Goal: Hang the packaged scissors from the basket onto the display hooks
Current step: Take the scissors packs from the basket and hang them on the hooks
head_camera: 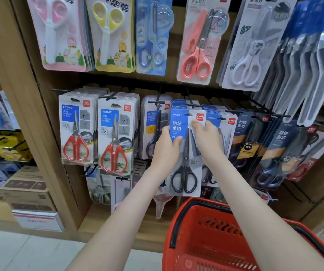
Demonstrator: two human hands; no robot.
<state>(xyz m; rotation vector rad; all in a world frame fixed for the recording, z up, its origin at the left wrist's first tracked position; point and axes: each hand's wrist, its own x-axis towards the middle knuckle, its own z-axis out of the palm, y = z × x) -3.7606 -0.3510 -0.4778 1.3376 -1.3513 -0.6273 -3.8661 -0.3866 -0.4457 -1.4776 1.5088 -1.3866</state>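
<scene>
A pack of black-handled scissors (pixel 184 173) with a blue and grey card hangs at the front of a row on a black display hook (pixel 191 105) in the middle of the shelf. My left hand (pixel 166 147) grips the pack's left edge, thumb across the blue label. My right hand (pixel 208 139) holds the right side of the card, fingers reaching up near the hang hole. The red basket (pixel 206 227) with black handles stands below my right forearm; what I see of its inside is bare.
Red-handled scissor packs (pixel 76 130) hang to the left, dark packs (pixel 274 153) to the right, children's scissors (pixel 110 34) on the row above. A wooden upright (pixel 30 114) bounds the shelf on the left, with cardboard boxes (pixel 28 192) beyond it.
</scene>
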